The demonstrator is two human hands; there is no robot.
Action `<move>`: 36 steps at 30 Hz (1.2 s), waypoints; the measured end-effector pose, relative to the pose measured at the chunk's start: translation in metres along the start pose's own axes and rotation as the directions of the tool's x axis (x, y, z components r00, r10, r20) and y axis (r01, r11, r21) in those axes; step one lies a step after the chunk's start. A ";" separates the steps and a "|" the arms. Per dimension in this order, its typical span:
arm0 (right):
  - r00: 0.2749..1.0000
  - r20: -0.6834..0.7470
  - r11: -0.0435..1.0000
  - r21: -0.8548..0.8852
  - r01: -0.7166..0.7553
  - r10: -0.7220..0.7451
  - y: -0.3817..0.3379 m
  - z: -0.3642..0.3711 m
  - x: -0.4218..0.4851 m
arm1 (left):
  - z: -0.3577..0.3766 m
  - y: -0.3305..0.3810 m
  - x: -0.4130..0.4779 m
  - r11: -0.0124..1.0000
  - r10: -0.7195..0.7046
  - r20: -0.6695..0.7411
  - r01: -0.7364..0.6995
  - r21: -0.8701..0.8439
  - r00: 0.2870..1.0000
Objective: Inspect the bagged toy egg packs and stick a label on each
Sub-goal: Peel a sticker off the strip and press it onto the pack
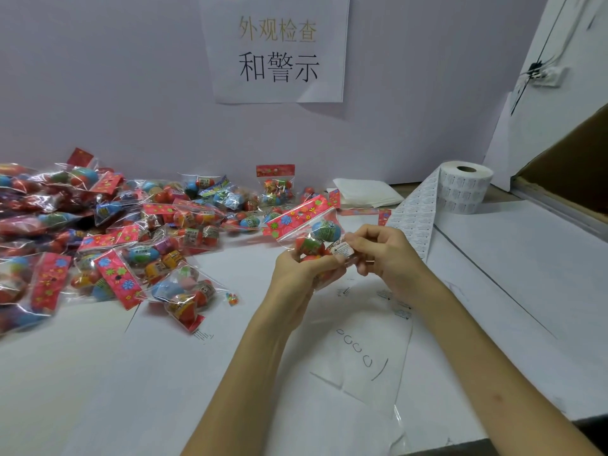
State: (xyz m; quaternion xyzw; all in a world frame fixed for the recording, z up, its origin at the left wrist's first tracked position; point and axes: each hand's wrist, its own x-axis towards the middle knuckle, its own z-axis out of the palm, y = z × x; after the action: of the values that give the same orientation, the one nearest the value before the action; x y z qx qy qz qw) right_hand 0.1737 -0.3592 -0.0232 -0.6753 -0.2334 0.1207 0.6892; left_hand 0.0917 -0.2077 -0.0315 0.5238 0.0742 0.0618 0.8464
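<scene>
A heap of bagged egg packs (pixel 115 232) lies on the white table (pixel 164 390), well to the left of the one held pack (pixel 306 225). The left hand (pixel 299 274) grips that pack from below, fingers curled round its clear lower end; its red flowered header tilts up to the left. A small white label (pixel 343 250) sits at the pack's right edge, pinched by the thumb and fingertips of the right hand (pixel 385 255). Right of the pack, a label strip (pixel 418 218) trails from the label roll (pixel 464 189), which stands upright farther right and behind.
</scene>
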 end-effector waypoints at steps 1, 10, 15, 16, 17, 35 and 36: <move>1.000 -0.005 1.000 -0.010 0.008 -0.008 0.000 0.000 0.000 | 0.000 0.000 0.000 1.000 -0.002 0.001 0.002 0.002 1.000; 0.994 -0.020 0.986 -0.126 0.107 -0.111 0.003 0.007 -0.001 | -0.001 0.000 0.000 0.998 0.033 -0.075 -0.037 -0.048 0.997; 0.991 0.020 0.967 -0.217 0.131 -0.130 0.005 0.010 -0.002 | -0.003 0.002 0.000 0.999 0.027 -0.135 -0.030 -0.018 0.991; 0.992 0.028 0.972 -0.198 0.130 -0.127 0.005 0.010 -0.002 | -0.003 0.001 0.001 0.999 0.019 -0.139 -0.023 -0.023 0.990; 0.992 0.036 0.977 -0.170 0.126 -0.121 0.005 0.009 -0.002 | -0.003 0.001 0.001 0.999 0.013 -0.139 -0.017 -0.028 0.990; 0.994 0.063 0.990 -0.106 0.097 -0.091 0.001 0.007 -0.002 | -0.002 0.000 0.003 1.000 0.014 -0.139 -0.013 0.010 0.990; 0.994 0.070 0.992 -0.088 0.086 -0.080 0.001 0.006 -0.002 | -0.002 0.000 0.003 1.000 0.014 -0.133 -0.013 0.007 0.991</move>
State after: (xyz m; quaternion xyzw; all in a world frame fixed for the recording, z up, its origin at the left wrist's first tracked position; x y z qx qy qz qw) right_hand 0.1691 -0.3544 -0.0244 -0.6913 -0.2892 0.1035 0.6540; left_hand 0.0941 -0.2049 -0.0323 0.5217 0.1273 0.1021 0.8374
